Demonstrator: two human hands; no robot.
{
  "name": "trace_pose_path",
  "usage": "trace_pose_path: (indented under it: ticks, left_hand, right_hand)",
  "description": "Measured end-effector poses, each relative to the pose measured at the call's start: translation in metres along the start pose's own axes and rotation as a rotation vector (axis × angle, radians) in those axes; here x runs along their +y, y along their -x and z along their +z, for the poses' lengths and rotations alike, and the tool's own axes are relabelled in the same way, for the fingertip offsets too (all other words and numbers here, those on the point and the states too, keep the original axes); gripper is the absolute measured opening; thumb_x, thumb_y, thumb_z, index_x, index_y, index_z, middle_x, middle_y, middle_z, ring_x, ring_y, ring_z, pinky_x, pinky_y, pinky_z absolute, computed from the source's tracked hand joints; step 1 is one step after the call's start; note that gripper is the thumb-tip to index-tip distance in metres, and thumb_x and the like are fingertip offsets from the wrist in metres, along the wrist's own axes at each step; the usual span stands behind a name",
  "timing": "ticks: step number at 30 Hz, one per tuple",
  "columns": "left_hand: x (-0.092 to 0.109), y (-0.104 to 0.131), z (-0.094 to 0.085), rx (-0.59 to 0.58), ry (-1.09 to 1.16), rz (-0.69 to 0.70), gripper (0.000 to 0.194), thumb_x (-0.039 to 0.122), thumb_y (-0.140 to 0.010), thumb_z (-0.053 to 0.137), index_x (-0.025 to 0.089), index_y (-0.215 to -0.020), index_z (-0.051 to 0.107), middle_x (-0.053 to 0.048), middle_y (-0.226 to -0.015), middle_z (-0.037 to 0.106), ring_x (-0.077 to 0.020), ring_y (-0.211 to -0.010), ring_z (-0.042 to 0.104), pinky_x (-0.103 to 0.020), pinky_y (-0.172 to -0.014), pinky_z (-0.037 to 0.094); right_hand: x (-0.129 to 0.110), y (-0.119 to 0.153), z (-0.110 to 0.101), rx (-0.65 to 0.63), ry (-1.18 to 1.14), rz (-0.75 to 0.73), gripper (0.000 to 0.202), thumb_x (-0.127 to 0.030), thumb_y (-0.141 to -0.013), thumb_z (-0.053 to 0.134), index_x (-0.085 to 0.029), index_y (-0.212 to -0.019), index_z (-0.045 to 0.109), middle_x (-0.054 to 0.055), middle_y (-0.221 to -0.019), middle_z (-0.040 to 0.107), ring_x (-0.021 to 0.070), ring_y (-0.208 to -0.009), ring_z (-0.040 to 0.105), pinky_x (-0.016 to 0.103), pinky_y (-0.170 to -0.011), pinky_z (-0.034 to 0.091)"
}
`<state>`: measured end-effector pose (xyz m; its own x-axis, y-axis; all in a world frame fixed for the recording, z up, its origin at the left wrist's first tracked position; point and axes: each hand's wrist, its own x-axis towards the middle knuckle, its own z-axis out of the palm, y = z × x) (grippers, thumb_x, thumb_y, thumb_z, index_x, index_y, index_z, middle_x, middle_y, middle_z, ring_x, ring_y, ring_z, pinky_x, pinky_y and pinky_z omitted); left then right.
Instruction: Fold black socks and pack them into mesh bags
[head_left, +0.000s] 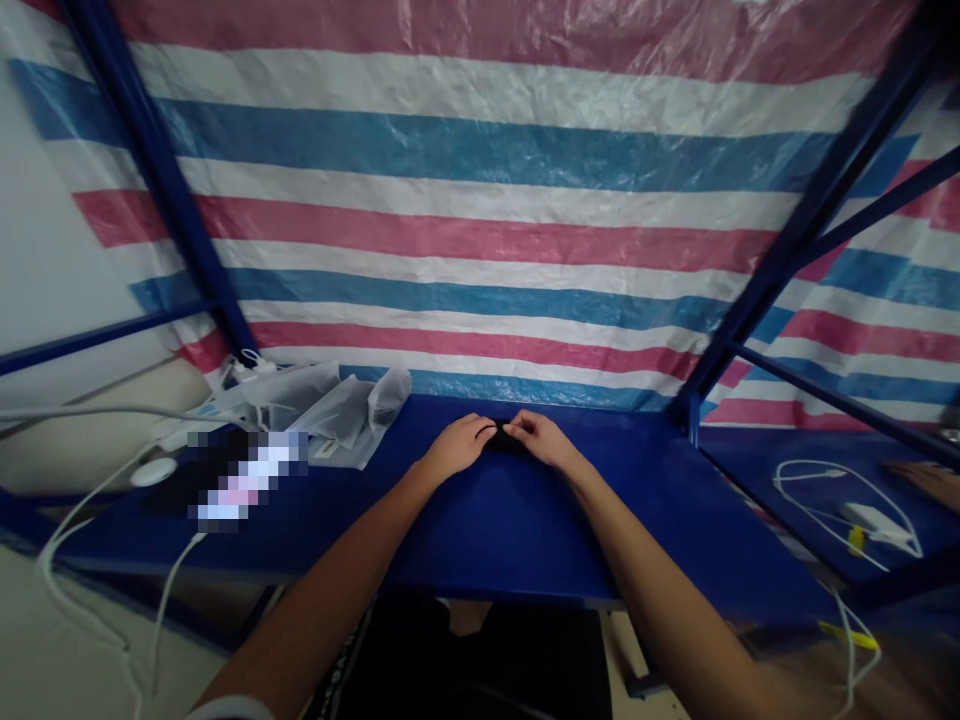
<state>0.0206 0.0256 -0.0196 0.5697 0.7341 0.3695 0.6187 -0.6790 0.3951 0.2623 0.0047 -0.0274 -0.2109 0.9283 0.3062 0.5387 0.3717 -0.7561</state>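
Note:
A small black object (508, 438), too dark to make out its kind, lies on the blue table (510, 540) between my two hands. My left hand (459, 446) rests over its left side, fingers curled against it. From the other side, my right hand (541, 438) pinches its right end with thumb and fingertips. Both palms face down, and they hide part of the object.
Clear plastic bags (349, 415), a blurred-out lit screen (244, 485) and a white round item (154, 471) lie to the left, with white cables. Blue metal posts frame a striped sheet (480, 240). On the right table sits a white charger (877, 523), near another person's hand (926, 483).

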Motion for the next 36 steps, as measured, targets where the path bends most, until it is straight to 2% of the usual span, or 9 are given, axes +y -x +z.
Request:
trace_pose_path:
  ticks: [5, 10, 14, 18, 22, 25, 27, 30, 36]
  left_hand:
    - [-0.003, -0.020, 0.008, 0.110, -0.078, -0.129, 0.041, 0.045, -0.111, 0.045, 0.024, -0.113, 0.080, -0.010, -0.145, 0.063, -0.0312, -0.134, 0.054, -0.054, -0.116, 0.045]
    - [-0.011, -0.031, 0.006, 0.038, 0.017, -0.167, 0.042, 0.046, -0.111, 0.043, 0.028, -0.129, 0.076, -0.009, -0.132, 0.075, -0.0284, -0.125, 0.066, -0.047, -0.110, 0.050]
    - [-0.018, -0.030, 0.003, 0.061, 0.145, -0.085, 0.036, 0.042, -0.108, 0.050, 0.024, -0.123, 0.078, -0.009, -0.122, 0.079, -0.0258, -0.116, 0.071, -0.039, -0.105, 0.052]
    - [-0.013, -0.021, -0.005, 0.089, 0.152, 0.042, 0.028, 0.038, -0.105, 0.057, 0.023, -0.117, 0.077, -0.008, -0.115, 0.077, -0.0245, -0.111, 0.071, -0.038, -0.104, 0.052]
    - [0.010, -0.002, -0.015, 0.073, 0.145, 0.063, 0.028, 0.036, -0.099, 0.069, 0.024, -0.124, 0.069, -0.005, -0.112, 0.075, -0.0249, -0.108, 0.070, -0.040, -0.102, 0.052]
    - [0.027, 0.016, -0.023, 0.045, 0.125, 0.048, 0.039, 0.039, -0.101, 0.067, 0.024, -0.137, 0.061, -0.007, -0.119, 0.075, -0.0265, -0.113, 0.071, -0.043, -0.105, 0.051]
    - [0.030, 0.035, -0.033, 0.089, 0.064, 0.018, 0.043, 0.042, -0.105, 0.061, 0.024, -0.144, 0.057, -0.010, -0.134, 0.070, -0.0283, -0.125, 0.067, -0.045, -0.110, 0.050]
    - [0.012, 0.073, -0.056, 0.153, -0.119, -0.101, 0.040, 0.040, -0.106, 0.056, 0.021, -0.142, 0.059, -0.014, -0.147, 0.062, -0.0309, -0.135, 0.062, -0.045, -0.114, 0.048]
    - [-0.049, 0.138, -0.107, -0.025, -0.486, -0.491, 0.036, 0.021, -0.095, 0.054, 0.019, -0.129, 0.067, -0.018, -0.130, 0.071, -0.0367, -0.122, 0.067, -0.051, -0.105, 0.052]
  right_hand:
    - [0.002, -0.007, 0.017, 0.246, 0.323, -0.151, 0.026, -0.039, -0.107, 0.056, -0.023, -0.104, 0.076, 0.012, -0.112, 0.065, 0.0280, -0.102, 0.064, 0.045, -0.098, 0.055]
    - [-0.007, -0.011, 0.027, 0.209, 0.454, -0.338, 0.031, -0.024, -0.111, 0.042, -0.023, -0.122, 0.071, 0.014, -0.119, 0.069, 0.0320, -0.114, 0.062, 0.051, -0.106, 0.051]
    - [-0.017, -0.005, 0.025, 0.160, 0.382, -0.355, 0.022, -0.032, -0.110, 0.052, -0.021, -0.122, 0.066, 0.013, -0.115, 0.071, 0.0312, -0.112, 0.065, 0.050, -0.104, 0.053]
    - [-0.027, 0.004, 0.019, 0.133, 0.280, -0.404, 0.042, -0.048, -0.088, 0.084, -0.022, -0.114, 0.063, 0.015, -0.129, 0.067, 0.0340, -0.125, 0.061, 0.051, -0.109, 0.052]
    - [-0.032, 0.010, 0.013, 0.053, 0.209, -0.317, 0.057, -0.055, -0.070, 0.096, -0.026, -0.096, 0.054, 0.010, -0.118, 0.071, 0.0311, -0.107, 0.070, 0.043, -0.089, 0.057]
    - [-0.035, 0.015, 0.012, -0.046, 0.194, -0.187, 0.061, -0.062, -0.068, 0.095, -0.027, -0.093, 0.050, -0.003, -0.081, 0.068, 0.0206, -0.067, 0.064, 0.031, -0.062, 0.046]
    - [-0.036, 0.017, 0.012, -0.058, 0.196, -0.153, 0.061, -0.066, -0.071, 0.091, -0.027, -0.092, 0.050, -0.007, -0.071, 0.063, 0.0179, -0.060, 0.058, 0.029, -0.058, 0.039]
    - [-0.039, 0.018, 0.014, -0.024, 0.191, -0.131, 0.062, -0.071, -0.071, 0.089, -0.027, -0.090, 0.049, -0.007, -0.069, 0.061, 0.0178, -0.061, 0.057, 0.028, -0.058, 0.036]
    - [-0.039, 0.016, 0.016, 0.006, 0.200, -0.084, 0.065, -0.073, -0.068, 0.089, -0.028, -0.088, 0.048, -0.007, -0.067, 0.058, 0.0175, -0.058, 0.053, 0.028, -0.057, 0.036]
